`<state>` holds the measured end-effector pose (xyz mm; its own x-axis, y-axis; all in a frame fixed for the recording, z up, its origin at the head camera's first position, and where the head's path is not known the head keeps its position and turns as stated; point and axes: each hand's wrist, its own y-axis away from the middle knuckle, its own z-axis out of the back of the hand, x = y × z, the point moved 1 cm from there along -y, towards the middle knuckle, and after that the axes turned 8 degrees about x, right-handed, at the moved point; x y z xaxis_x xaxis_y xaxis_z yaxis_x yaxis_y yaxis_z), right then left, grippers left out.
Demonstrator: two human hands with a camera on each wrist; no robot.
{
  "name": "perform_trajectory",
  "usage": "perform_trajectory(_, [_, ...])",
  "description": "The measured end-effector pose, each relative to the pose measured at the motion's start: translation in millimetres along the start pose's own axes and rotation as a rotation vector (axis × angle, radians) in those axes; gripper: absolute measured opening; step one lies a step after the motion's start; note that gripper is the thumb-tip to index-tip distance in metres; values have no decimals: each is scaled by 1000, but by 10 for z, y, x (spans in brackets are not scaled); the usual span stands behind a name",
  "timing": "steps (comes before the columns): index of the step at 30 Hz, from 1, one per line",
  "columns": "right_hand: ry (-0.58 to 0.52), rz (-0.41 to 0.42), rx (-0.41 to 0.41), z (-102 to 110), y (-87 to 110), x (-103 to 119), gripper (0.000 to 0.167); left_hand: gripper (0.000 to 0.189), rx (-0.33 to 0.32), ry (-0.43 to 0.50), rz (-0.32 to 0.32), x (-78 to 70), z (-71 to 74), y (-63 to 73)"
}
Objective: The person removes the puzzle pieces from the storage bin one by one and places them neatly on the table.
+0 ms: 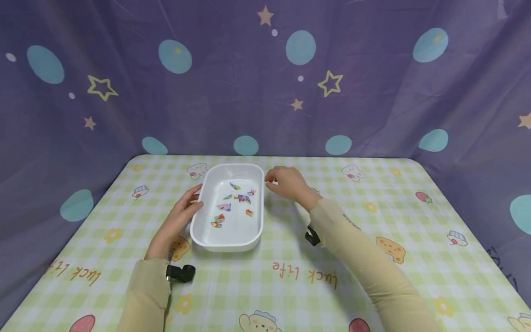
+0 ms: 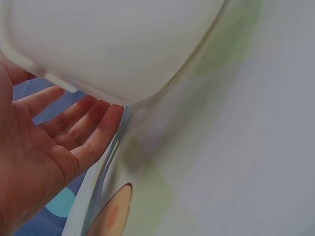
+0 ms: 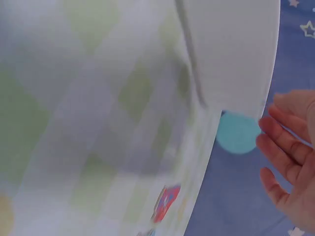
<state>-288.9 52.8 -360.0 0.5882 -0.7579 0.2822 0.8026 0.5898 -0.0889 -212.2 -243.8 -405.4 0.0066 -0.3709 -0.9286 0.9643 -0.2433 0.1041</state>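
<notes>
A white rectangular plastic tray [image 1: 226, 237] stands left of the table's middle. Several small, brightly coloured, irregular flat pieces [image 1: 224, 207] lie scattered on its floor. At the tray's left side is my left hand [image 1: 176, 219], its thumb by the rim; in the left wrist view its fingers [image 2: 101, 135] reach up to the outer wall, fairly straight. On the other side, my right hand [image 1: 288, 184] hovers beside the far right rim, fingers loosely bent and nothing visible in them. The right wrist view shows its fingertips [image 3: 263, 140] close to the tray's edge.
The table wears a green and white checked cloth [image 1: 232, 286] with printed animals, flowers and lettering. A purple curtain [image 1: 232, 92] with stars and ovals hangs right behind it. In the right wrist view, a small red and blue shape [image 3: 166, 202] shows on the cloth.
</notes>
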Motion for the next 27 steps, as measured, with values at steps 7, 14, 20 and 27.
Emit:
perform_trajectory(7, [-9, 25, -30, -45, -100, 251, 20, 58, -5, 3, 7, -2, -3, -5])
perform_trajectory(14, [38, 78, 32, -144, -174, 495, 22, 57, -8, 2, 5, 1, 0, -8])
perform_trajectory(20, [57, 109, 105, -199, -200, 663, 24, 57, -17, -7, -3, 14, 10, -18])
perform_trajectory(27, [122, 129, 202, -310, -237, 842, 24, 57, -5, 4, -11, 42, 17, -17])
